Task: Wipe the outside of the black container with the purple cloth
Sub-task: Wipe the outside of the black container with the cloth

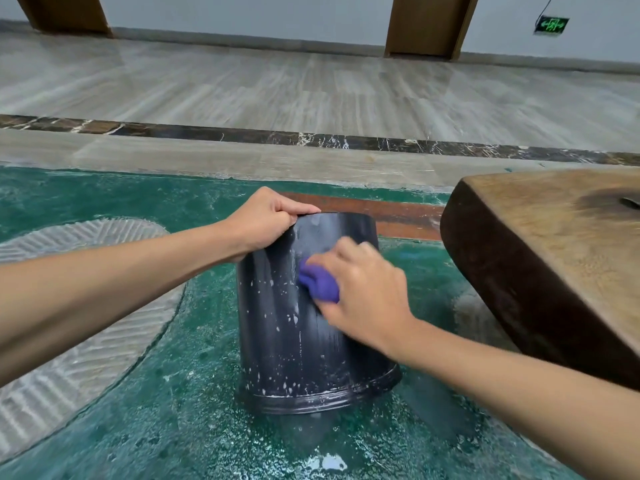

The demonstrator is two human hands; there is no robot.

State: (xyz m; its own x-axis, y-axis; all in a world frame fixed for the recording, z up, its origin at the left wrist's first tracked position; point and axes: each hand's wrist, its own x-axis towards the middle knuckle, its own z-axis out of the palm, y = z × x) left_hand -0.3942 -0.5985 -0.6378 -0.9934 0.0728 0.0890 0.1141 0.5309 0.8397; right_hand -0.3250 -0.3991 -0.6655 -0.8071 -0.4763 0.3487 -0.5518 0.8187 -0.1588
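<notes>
At the centre of the frame, the black container [304,323] stood upside down on the green floor [104,195], its ribbed rim flat on the ground and its base uppermost. The left hand [263,220] had its grip clamped on the upper edge at the container's top left, fingers curled over the corner. The right hand [363,292] had its grip closed on the purple cloth [318,282], pressing the bunched cloth against the wall in the upper middle of the container's near side.

The container looked like a stiff plastic bucket, probably light, so it would likely skid or tip under a sideways rub unless steadied; the hold at the top edge seemed the right place for that, leaving the whole wall free. Its surface appeared glossy and wet, so probably slippery under bare fingers. The cloth was soft and crumpled, small enough to sit inside the palm.

The wall was dark and shiny, flecked with many pale spots, thickest on the left and toward the bottom, with whitish streaks running vertically near the cloth. Whether those streaks were residue or reflected light was hard to tell, since the right hand was blurred. A thick wooden slab [554,254] sat at the right of the frame, near the container but apart from it.
</notes>
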